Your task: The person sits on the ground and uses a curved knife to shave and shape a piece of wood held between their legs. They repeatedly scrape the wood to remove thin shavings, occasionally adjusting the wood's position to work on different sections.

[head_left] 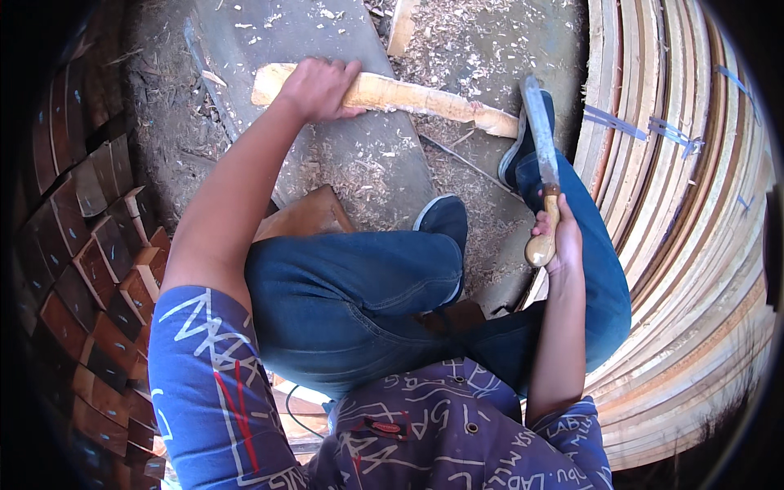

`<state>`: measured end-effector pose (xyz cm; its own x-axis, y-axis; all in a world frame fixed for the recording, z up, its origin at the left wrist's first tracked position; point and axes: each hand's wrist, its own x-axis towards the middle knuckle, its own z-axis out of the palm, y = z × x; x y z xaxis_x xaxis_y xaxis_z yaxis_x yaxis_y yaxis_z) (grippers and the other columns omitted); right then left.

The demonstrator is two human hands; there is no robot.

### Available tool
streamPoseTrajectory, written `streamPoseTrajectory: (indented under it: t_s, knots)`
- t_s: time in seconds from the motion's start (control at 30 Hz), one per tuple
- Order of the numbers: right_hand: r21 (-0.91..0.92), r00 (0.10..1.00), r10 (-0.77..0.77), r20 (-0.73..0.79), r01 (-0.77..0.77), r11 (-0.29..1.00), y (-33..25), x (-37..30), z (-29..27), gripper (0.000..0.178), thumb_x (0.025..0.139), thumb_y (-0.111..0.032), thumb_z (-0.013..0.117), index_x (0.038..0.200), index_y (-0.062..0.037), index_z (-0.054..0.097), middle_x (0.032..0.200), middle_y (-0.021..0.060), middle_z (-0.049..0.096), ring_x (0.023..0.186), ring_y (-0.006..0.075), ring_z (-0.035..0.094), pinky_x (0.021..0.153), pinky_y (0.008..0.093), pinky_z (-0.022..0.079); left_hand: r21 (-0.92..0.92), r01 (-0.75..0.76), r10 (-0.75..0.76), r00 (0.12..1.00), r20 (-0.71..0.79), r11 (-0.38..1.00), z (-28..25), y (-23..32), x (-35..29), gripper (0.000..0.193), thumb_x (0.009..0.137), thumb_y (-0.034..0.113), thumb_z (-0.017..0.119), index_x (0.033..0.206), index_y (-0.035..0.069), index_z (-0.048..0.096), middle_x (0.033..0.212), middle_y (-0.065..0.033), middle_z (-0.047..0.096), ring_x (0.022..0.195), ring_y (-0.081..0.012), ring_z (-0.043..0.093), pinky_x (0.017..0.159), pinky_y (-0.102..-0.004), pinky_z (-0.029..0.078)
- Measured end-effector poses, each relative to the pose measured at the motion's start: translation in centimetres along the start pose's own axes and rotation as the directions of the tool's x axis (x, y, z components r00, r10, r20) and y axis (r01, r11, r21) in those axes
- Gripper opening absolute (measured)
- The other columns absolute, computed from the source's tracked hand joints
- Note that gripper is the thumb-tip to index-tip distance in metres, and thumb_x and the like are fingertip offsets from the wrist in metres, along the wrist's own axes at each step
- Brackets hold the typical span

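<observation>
My left hand (318,88) is wrapped round a long, pale, slightly curved piece of wood (416,98), nearer its thick left end. The wood lies slantwise, and its narrower right end reaches to beside my right shoe. In my right hand (565,235) is a machete (539,135), held by its light wooden handle with a rounded butt. Its blade points away from me, over my right shoe and lower leg, just right of the wood's narrow end. Whether blade and wood touch, I cannot tell.
Stacked long boards (645,155), bound with pale straps, curve along the right. Blocks of cut timber (106,253) are piled at left. A grey slab (351,175) lies in front, strewn with wood shavings (465,49). My bent legs (343,278) sit close below the work.
</observation>
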<state>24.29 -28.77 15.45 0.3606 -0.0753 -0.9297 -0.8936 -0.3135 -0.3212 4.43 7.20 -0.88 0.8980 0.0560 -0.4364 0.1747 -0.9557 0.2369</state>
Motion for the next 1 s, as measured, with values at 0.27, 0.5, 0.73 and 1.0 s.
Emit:
streamPoseTrajectory:
  t_s: [0.27,0.5,0.73,1.0]
  knots:
    - [-0.233,0.998,0.053,-0.017,-0.055,0.971,3.8,-0.2,1.4,0.036,0.105,-0.038,0.042,0.107,-0.0042,0.053,0.061,0.0023,0.046,0.044,0.0112,0.043,0.049,0.0326,0.050,0.009,0.024,-0.024,1.000,-0.009,1.000,-0.2,0.8,0.5,0.066,0.080,0.065,0.062,0.105,0.005,0.051,0.091,-0.0150,0.064,0.083,-0.0321,0.066,0.070,-0.0432,0.051]
    - [-0.128,0.993,-0.119,0.004,0.119,0.985,-1.5,-1.8,2.2,0.041,0.105,-0.040,0.039,0.110,-0.0018,0.055,0.060,-0.0016,0.043,0.044,0.0071,0.039,0.047,0.0275,0.047,0.008,0.032,-0.031,0.998,-0.060,0.999,-0.7,0.8,-0.4,0.063,0.079,0.062,0.065,0.103,0.006,0.052,0.091,-0.0151,0.065,0.084,-0.0332,0.065,0.074,-0.0454,0.051]
    - [-0.424,0.994,0.106,0.012,-0.091,0.901,3.1,-0.6,2.3,0.040,0.103,-0.041,0.046,0.097,-0.0019,0.052,0.057,-0.0008,0.043,0.042,0.0112,0.043,0.048,0.0353,0.053,0.012,0.040,-0.039,0.998,-0.047,0.999,-0.5,1.1,-0.3,0.064,0.079,0.062,0.065,0.106,0.006,0.053,0.090,-0.0149,0.065,0.082,-0.0333,0.065,0.074,-0.0454,0.051]
    - [-0.177,0.982,-0.189,-0.004,0.185,0.967,-1.9,-1.0,1.9,0.044,0.103,-0.045,0.042,0.104,-0.0023,0.054,0.057,-0.0028,0.041,0.041,0.0048,0.038,0.046,0.0267,0.048,0.060,0.014,-0.009,0.997,-0.073,0.998,-0.5,0.8,-0.2,0.063,0.080,0.062,0.064,0.106,0.006,0.051,0.089,-0.0135,0.065,0.080,-0.0319,0.065,0.071,-0.0436,0.052]
